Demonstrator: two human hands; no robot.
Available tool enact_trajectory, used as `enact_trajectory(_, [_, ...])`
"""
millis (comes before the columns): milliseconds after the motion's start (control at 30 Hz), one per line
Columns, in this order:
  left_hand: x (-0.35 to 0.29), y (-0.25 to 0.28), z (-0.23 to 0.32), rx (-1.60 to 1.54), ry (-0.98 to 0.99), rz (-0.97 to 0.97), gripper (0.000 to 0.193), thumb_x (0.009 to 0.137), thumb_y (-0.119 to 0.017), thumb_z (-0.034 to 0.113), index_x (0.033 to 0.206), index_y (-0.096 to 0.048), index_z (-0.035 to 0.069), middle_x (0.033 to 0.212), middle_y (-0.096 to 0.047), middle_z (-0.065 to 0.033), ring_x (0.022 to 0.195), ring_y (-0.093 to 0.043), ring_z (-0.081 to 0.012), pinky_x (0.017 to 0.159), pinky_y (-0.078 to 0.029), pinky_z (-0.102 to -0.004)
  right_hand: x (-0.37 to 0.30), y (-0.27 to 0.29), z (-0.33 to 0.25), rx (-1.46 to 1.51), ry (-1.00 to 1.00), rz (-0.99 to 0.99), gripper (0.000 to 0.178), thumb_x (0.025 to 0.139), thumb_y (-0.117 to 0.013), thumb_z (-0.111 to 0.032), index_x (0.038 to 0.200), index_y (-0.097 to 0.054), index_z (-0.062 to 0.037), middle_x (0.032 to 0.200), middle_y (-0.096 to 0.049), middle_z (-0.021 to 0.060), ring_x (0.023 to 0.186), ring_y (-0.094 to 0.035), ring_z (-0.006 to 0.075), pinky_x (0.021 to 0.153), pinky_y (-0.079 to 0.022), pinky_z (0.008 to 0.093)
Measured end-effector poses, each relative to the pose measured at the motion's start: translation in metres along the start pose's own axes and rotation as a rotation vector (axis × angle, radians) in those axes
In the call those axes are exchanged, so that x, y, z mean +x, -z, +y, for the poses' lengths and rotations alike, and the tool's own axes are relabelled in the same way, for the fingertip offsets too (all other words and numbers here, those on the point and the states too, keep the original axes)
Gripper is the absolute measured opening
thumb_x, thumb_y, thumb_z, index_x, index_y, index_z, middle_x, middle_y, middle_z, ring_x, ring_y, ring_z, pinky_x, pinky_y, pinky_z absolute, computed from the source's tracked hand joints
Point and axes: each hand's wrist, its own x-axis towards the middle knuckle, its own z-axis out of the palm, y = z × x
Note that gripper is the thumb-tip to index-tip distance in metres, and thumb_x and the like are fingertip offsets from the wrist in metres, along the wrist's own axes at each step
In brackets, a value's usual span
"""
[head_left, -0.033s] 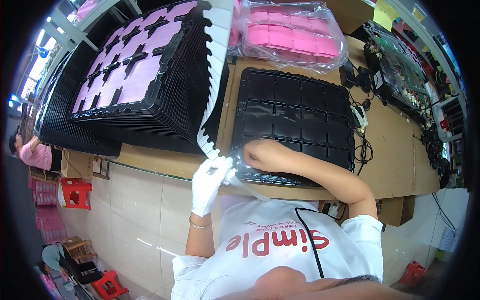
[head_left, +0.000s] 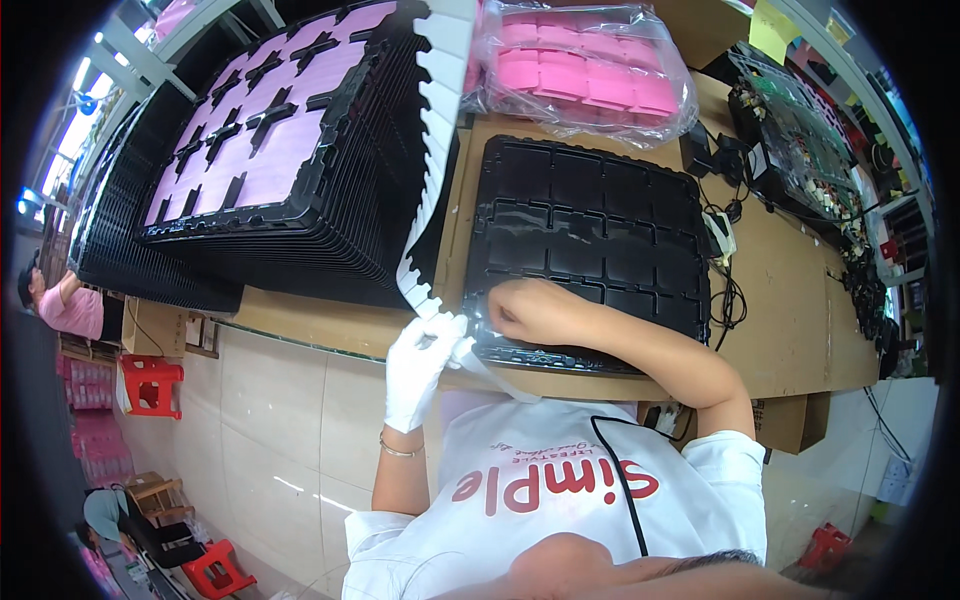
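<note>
My left hand [head_left: 412, 372], in a white glove, pinches the lower end of a long white strip [head_left: 436, 150] with notched edges. The strip rises past the side of the tall stack of black trays. A thin translucent tail [head_left: 500, 383] runs from below the glove toward the white shirt. My bare right hand [head_left: 525, 308] is closed, its fingers curled down at the near left corner of a black divided tray [head_left: 590, 225]. Whatever those fingertips hold is hidden.
Left of the strip stands the stack of black trays [head_left: 330, 210], its top lined with pink sheets [head_left: 240, 130]. Bagged pink pieces [head_left: 590, 65] lie behind the divided tray. Cables [head_left: 730, 300] and circuit boards [head_left: 800, 130] are on the right. Red stools [head_left: 152, 388] stand on the floor.
The upper part of the white strip has swung slightly to the right. Both hands and the divided tray look almost unchanged.
</note>
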Motion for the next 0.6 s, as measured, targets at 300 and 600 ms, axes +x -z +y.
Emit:
enact_trajectory(300, [0.0071,-0.0081,-0.0044,0.04,-0.018,-0.01,0.027,0.089,-0.069,0.01,0.113,-0.063,-0.002,0.097,-0.068,-0.0062,0.082,-0.065,-0.0082,0.063,-0.053,-0.0205,0.0072,0.0066,0.0006,-0.057,-0.054,-0.086,0.019,0.077,-0.066,-0.017,0.086,-0.061,-0.0014,0.076,-0.065,0.0146,0.073,-0.064,0.034,0.069,-0.05,0.0423])
enact_trajectory(600, [0.0084,-0.0032,-0.01,0.062,-0.049,-0.027,0.021,0.09,-0.07,0.012,0.105,-0.066,-0.002,0.092,-0.068,-0.004,0.076,-0.061,-0.0064,0.064,-0.049,-0.0206,0.01,0.0049,0.0009,-0.072,-0.051,-0.084,0.019,0.075,-0.067,-0.019,0.085,-0.063,-0.0026,0.073,-0.065,0.014,0.07,-0.065,0.032,0.066,-0.05,0.0415])
